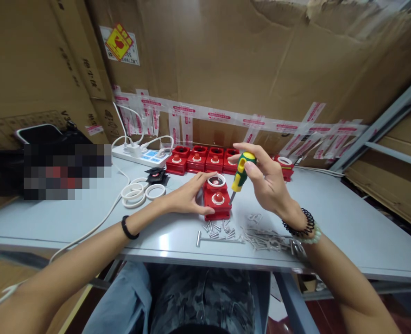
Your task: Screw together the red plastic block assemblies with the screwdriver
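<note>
A red box with a red knob and a white ring lies on the table in front of me. My left hand grips its left side, thumb at the near edge and fingers by the ring. In my right hand is a yellow-green screwdriver, held at the handle between thumb and fingers. The screwdriver leans, its tip at the right edge of the red box. Just below the box lie loose screws and a metal T-shaped tool.
Several red boxes stand in a row behind, another at the right. White rings, a black part, a power strip and cables are left. Metal pieces lie near the front edge. Cardboard rises behind the table.
</note>
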Action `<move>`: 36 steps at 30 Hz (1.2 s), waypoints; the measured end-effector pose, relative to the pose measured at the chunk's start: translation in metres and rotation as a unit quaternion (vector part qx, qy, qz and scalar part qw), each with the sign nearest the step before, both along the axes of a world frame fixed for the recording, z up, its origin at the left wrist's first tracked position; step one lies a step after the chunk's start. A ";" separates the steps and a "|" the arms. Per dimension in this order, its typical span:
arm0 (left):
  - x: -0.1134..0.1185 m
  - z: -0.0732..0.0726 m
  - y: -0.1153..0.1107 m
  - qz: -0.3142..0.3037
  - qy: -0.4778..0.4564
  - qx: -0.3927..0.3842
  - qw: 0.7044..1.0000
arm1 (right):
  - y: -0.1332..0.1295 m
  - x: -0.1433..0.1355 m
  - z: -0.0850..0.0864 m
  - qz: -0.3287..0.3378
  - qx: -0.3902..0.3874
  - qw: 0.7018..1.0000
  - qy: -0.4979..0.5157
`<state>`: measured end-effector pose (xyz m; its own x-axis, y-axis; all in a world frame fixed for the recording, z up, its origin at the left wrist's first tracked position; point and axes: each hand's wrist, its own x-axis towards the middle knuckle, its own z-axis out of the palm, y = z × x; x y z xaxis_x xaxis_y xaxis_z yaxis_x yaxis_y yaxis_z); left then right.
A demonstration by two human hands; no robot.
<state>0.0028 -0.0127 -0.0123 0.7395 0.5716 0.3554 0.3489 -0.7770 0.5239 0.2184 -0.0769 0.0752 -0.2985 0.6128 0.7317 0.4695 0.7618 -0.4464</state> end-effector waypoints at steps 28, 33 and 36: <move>-0.001 -0.001 0.001 -0.004 -0.001 0.001 1.000 | 0.000 0.004 0.002 0.002 -0.007 1.000 -0.026; -0.001 -0.001 0.001 -0.004 -0.003 -0.002 1.000 | 0.002 0.005 0.002 0.002 -0.015 1.000 0.005; 0.000 -0.001 0.001 -0.002 -0.003 -0.003 1.000 | 0.003 0.005 0.001 -0.050 0.019 0.998 0.021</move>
